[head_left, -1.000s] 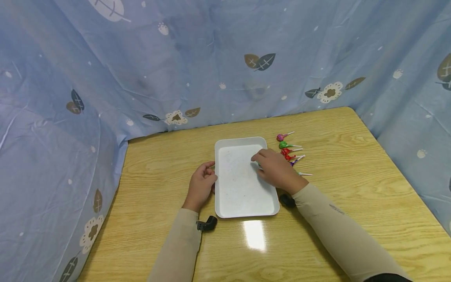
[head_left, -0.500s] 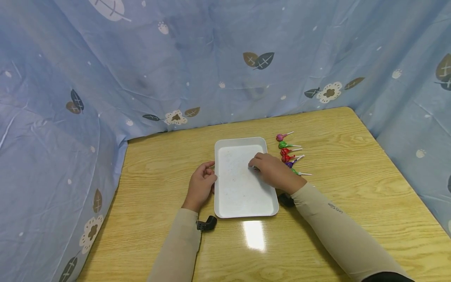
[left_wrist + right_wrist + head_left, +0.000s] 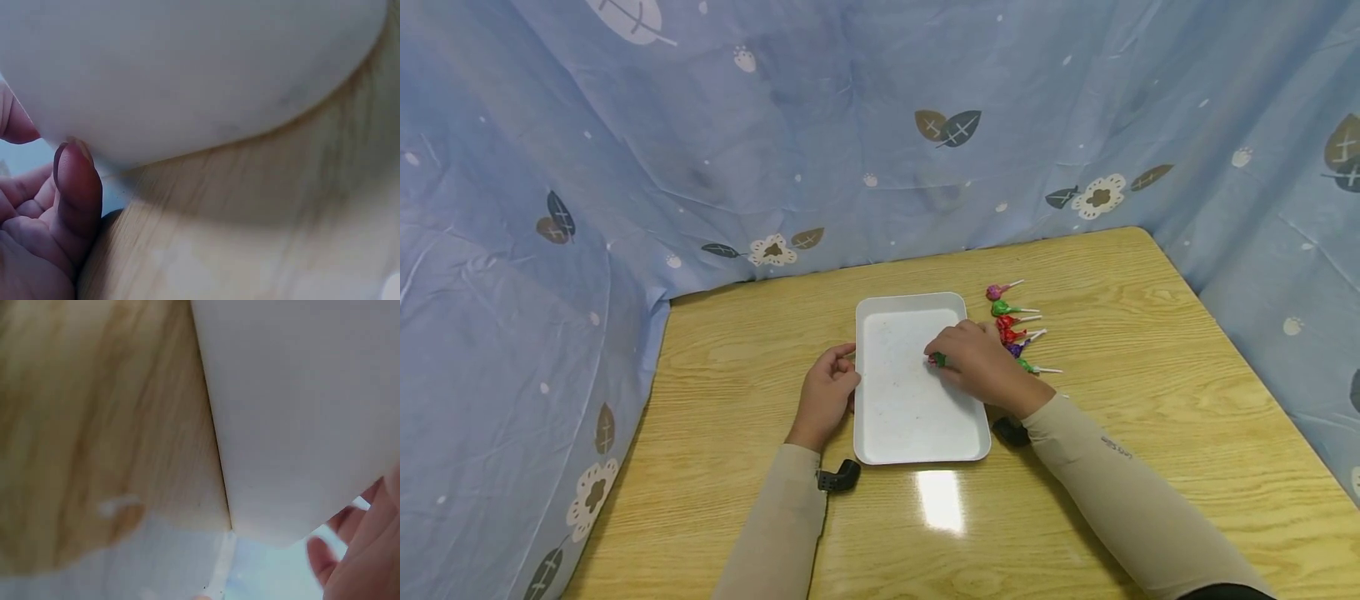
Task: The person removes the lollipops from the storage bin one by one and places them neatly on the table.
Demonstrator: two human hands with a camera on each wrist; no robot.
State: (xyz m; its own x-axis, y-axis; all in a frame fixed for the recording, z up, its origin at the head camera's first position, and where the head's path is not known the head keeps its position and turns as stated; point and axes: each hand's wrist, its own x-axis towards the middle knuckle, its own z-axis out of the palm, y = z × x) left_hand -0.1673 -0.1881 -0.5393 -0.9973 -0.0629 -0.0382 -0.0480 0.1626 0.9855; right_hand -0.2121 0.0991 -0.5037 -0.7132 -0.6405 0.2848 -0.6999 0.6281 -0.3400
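A white rectangular tray (image 3: 922,461) sits in the middle of the wooden table. My left hand (image 3: 824,395) is at its left side, fingertips and thumb touching the outer wall; in the left wrist view the thumb (image 3: 79,187) meets that wall. Over the right half of the tray, my right hand (image 3: 981,367) pinches a lollipop with a red and green wrapper (image 3: 937,359), mostly covered by the fingers. To the right lie several wrapped lollipops in a column: pink (image 3: 995,292), green (image 3: 1000,308), red (image 3: 1007,322), purple (image 3: 1018,350) and another green (image 3: 1027,365).
The wooden table (image 3: 752,350) extends to both sides of the tray. A blue leaf-patterned curtain (image 3: 850,125) hangs behind it and along both sides. Each wrist carries a small black camera, such as the left one (image 3: 841,477). A stick tip (image 3: 1064,396) shows beside the right sleeve.
My right hand has shifted slightly left and down over the tray, and the red and green lollipop now shows under its fingers. My left hand stays at the tray's side.
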